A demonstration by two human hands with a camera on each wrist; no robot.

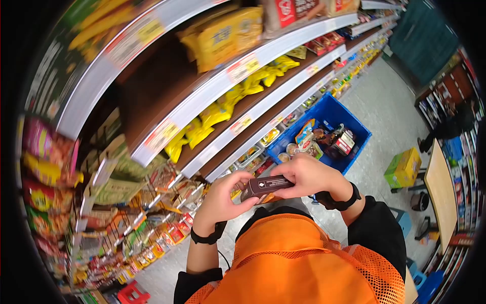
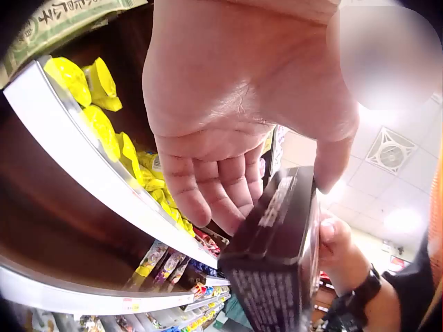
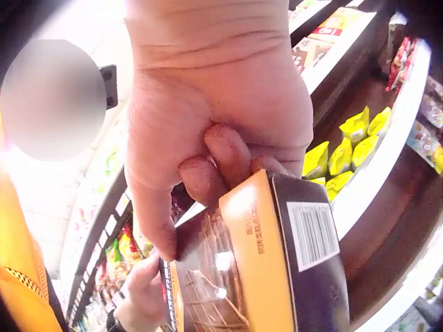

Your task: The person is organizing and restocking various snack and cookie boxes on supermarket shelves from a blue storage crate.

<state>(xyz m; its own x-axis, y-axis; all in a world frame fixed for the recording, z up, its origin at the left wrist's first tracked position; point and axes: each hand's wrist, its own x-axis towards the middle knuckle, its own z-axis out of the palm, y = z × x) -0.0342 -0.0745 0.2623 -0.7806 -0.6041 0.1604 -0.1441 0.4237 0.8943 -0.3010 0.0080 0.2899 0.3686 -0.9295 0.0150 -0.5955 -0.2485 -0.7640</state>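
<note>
Between my two hands, in front of the orange vest, is a small dark brown snack box (image 1: 268, 185) with white print. An orange side of the box (image 3: 257, 242), a barcode end and a picture of a chocolate-drizzled snack show in the right wrist view. My right hand (image 1: 310, 175) grips one end, several fingers curled at the box and the thumb along its face. At the other end, my left hand (image 1: 225, 195) holds the box with thumb on one side and fingers on the other; the fingertips are partly hidden behind the box (image 2: 277, 242).
A blue crate (image 1: 360, 147) with mixed packaged foods stands on the floor just beyond my hands. Shelves (image 1: 202, 88) with yellow snack bags (image 1: 215, 115) run along the left. To the right are a wooden table (image 1: 440, 187), a yellow-green carton (image 1: 403, 168) and a partly visible person (image 1: 455, 124).
</note>
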